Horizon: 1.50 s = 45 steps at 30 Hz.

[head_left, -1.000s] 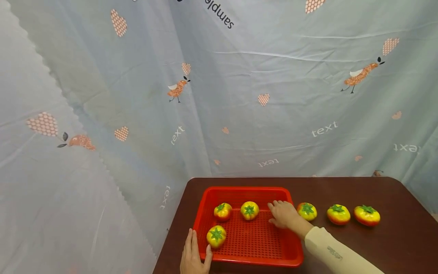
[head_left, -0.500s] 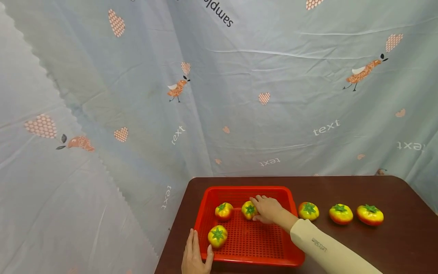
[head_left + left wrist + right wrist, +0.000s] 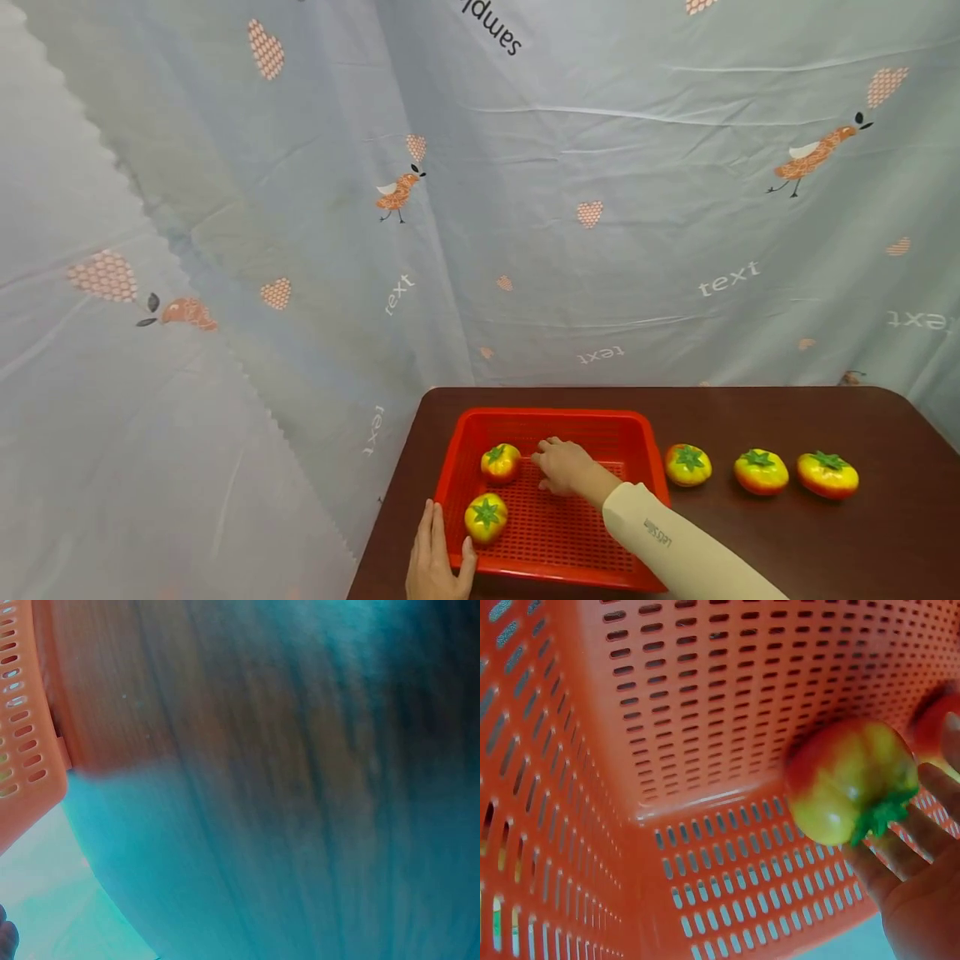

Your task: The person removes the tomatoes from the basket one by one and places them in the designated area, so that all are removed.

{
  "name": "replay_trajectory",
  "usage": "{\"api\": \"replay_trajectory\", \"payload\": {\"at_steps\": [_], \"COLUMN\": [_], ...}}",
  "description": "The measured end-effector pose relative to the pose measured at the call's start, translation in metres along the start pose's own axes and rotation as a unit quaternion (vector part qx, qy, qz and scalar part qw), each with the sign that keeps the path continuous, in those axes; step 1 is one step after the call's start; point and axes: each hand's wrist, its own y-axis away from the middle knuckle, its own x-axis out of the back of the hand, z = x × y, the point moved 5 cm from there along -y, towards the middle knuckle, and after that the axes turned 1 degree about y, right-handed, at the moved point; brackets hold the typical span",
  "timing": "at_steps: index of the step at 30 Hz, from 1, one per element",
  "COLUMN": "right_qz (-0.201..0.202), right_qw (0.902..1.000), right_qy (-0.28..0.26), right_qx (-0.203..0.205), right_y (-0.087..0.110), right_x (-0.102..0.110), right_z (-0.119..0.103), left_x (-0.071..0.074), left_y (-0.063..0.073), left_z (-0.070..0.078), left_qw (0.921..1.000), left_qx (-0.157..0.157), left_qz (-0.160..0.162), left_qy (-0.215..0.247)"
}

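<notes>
In the head view my right hand [image 3: 566, 467] reaches into the red plastic basket [image 3: 570, 577] and hides one yellow-and-red, tomato-like fruit beneath it. The right wrist view shows that fruit [image 3: 832, 776], its green star-shaped top facing my extended fingers [image 3: 930, 832]; the fingertips are right at its edge, the thumb apart. Two similar fruits lie at the basket's left: one fruit [image 3: 500, 463] towards the back, another fruit [image 3: 486, 518] nearer the front. At the front left corner my left hand [image 3: 438, 562] rests against the rim with straight fingers. Its wrist view catches the basket's slotted wall [image 3: 30, 742].
Three more such fruits stand in a row on the dark brown table right of the basket: a near fruit [image 3: 687, 465], a middle fruit [image 3: 761, 472] and a far fruit [image 3: 827, 475]. A patterned pale blue curtain [image 3: 637, 208] hangs behind and left of the table [image 3: 787, 550].
My right hand has moved left inside the basket, from its right side to over the fruit at the back middle, which it now covers. The left hand has stayed at the rim.
</notes>
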Motion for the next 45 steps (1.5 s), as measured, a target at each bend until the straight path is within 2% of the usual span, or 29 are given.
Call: {"api": "replay_trajectory", "payload": {"at_steps": [3, 10, 15, 19, 26, 35, 45], "right_qz": [-0.009, -0.016, 0.008, 0.020, -0.011, -0.004, -0.024], "right_qw": [0.9997, 0.9977, 0.9979, 0.9987, 0.9987, 0.9983, 0.9979], "right_qy": [0.010, -0.020, -0.028, -0.015, 0.017, 0.027, 0.020], "right_qx": [-0.019, -0.063, -0.058, -0.046, -0.048, -0.051, -0.057], "right_y": [0.002, 0.001, -0.001, -0.001, -0.001, 0.001, 0.000], "right_x": [-0.005, -0.009, -0.013, -0.015, -0.015, -0.011, -0.014], "right_z": [0.005, 0.021, 0.024, 0.022, 0.019, 0.015, 0.012], "left_x": [-0.002, -0.002, -0.002, -0.002, -0.001, 0.000, 0.001], "left_y": [0.000, -0.001, -0.003, -0.003, -0.003, -0.003, -0.001], "left_z": [0.003, 0.006, 0.007, 0.008, 0.007, 0.006, 0.003], "left_qw": [1.0000, 0.9999, 1.0000, 1.0000, 1.0000, 1.0000, 0.9998], "left_qx": [0.004, 0.006, 0.003, -0.001, 0.004, 0.005, 0.022], "left_qz": [-0.008, -0.013, -0.008, -0.002, 0.001, 0.000, -0.005], "left_qy": [0.001, 0.000, -0.001, 0.002, 0.006, 0.002, -0.002]}}
